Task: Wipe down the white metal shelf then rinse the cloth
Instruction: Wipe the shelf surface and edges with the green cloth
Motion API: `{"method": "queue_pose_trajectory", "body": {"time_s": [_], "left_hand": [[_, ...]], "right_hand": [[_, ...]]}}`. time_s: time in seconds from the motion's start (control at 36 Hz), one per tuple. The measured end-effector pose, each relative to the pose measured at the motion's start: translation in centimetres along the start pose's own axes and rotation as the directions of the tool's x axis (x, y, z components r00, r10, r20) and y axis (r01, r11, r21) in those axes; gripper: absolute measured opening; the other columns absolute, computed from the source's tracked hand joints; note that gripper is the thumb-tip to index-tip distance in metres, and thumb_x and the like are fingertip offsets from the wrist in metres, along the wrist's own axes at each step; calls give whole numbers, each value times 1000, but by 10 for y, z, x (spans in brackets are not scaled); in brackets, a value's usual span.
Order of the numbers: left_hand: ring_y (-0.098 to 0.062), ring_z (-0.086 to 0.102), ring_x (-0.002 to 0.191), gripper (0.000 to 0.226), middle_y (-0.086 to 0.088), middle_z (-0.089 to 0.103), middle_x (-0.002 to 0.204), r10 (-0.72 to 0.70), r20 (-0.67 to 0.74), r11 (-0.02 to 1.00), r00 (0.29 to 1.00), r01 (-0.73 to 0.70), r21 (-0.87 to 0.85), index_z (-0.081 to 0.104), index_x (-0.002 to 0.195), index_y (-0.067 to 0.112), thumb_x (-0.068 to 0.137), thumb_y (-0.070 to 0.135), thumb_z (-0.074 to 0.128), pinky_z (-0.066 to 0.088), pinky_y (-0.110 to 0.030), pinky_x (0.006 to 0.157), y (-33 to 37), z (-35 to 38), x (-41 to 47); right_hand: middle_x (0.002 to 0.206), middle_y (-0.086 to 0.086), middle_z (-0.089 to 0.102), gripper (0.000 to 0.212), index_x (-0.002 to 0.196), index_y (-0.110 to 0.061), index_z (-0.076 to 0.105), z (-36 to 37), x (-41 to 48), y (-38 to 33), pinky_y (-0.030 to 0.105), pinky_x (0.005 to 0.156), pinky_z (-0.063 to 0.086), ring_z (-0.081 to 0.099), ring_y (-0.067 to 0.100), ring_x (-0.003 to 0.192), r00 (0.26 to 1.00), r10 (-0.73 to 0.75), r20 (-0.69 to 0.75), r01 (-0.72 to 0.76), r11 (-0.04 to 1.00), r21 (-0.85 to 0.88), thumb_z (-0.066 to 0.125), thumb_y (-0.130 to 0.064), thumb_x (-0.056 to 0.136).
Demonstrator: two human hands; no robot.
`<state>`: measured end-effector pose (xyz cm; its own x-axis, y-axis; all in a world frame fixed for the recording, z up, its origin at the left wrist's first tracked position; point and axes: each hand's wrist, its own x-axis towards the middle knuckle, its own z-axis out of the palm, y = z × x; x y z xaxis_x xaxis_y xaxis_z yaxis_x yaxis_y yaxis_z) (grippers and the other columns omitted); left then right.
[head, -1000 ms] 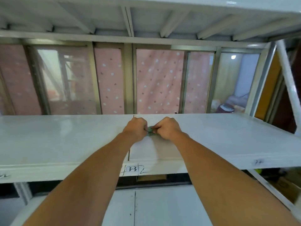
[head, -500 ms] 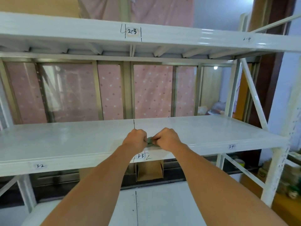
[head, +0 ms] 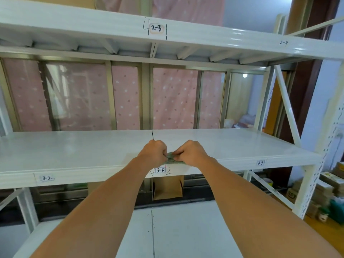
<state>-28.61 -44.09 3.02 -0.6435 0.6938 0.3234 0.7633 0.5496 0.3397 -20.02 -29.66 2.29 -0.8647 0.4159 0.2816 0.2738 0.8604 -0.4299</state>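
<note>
The white metal shelf [head: 74,153] runs across the middle of the view, its front lip labelled 3-2, 3-3 and 3-4. A small green cloth [head: 172,158] is bunched near the shelf's front edge above the 3-3 label. My left hand [head: 154,152] and my right hand [head: 189,152] are both closed on the cloth, fists side by side, pinching it between them. Most of the cloth is hidden inside my fingers.
A higher white shelf [head: 204,37] labelled 2-3 hangs overhead. A lower shelf board [head: 186,229] lies under my forearms. An open cardboard box [head: 167,187] stands behind it. White uprights [head: 327,146] and stacked boxes [head: 327,194] are at the right. Pink dotted curtains cover the windows behind.
My head has pulled back from the shelf, so the upper shelf and right uprights came into view. Both hands stay closed on the cloth and sit nearer the front edge.
</note>
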Motion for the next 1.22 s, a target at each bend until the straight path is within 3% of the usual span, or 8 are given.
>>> {"method": "queue_pose_trajectory", "body": {"time_s": [0.22, 0.5, 0.72, 0.83, 0.94, 1.22], "left_hand": [[-25, 63, 92, 5, -7, 66, 103, 1, -24, 1000, 1000, 0, 26, 72, 89, 14, 85, 16, 72, 55, -34, 82, -16, 8, 27], [-27, 62, 100, 8, -8, 64, 110, -20, -23, 997, 1000, 21, 70, 73, 94, 14, 86, 17, 69, 54, -36, 87, -46, 16, 87], [-29, 63, 97, 13, -11, 68, 105, -60, -40, 994, 997, 64, 90, 75, 95, 11, 85, 14, 66, 56, -38, 88, -73, 27, 149], [-30, 64, 95, 15, -11, 70, 103, -78, -43, 992, 996, 81, 97, 76, 95, 13, 86, 15, 65, 56, -37, 87, -87, 33, 184], [-29, 64, 94, 14, -9, 69, 103, -100, -58, 989, 993, 105, 103, 76, 95, 14, 85, 15, 66, 55, -32, 83, -98, 40, 216], [-27, 64, 88, 11, -7, 71, 94, -142, -76, 980, 987, 151, 129, 74, 88, 17, 83, 21, 65, 52, -30, 77, -121, 52, 271]], "right_hand": [[106, -6, 77, 23, 109, -28, 79, 9, 31, 2, 27, 85, 55, 65, 16, 94, 1000, 11, 15, -11, 1000, -3, 77, -30, 86], [104, -8, 76, 21, 107, -32, 79, 27, 102, 9, 21, 72, 47, 64, 15, 93, 999, 6, 39, -5, 1000, -11, 77, -32, 86], [108, -8, 76, 22, 107, -32, 80, 45, 177, 20, 21, 79, 48, 66, 17, 99, 998, -24, 56, 24, 1000, 2, 77, -29, 85], [123, -2, 72, 23, 108, -29, 79, 55, 215, 28, 25, 91, 51, 65, 22, 107, 998, -37, 55, 36, 999, 24, 77, -30, 85], [110, -4, 76, 24, 109, -29, 79, 61, 249, 34, 24, 89, 53, 67, 19, 98, 997, -30, 71, 28, 999, 32, 77, -30, 85], [110, -2, 75, 24, 108, -31, 79, 73, 314, 44, 23, 86, 53, 68, 21, 98, 997, -39, 74, 37, 999, 37, 77, -32, 84]]}}
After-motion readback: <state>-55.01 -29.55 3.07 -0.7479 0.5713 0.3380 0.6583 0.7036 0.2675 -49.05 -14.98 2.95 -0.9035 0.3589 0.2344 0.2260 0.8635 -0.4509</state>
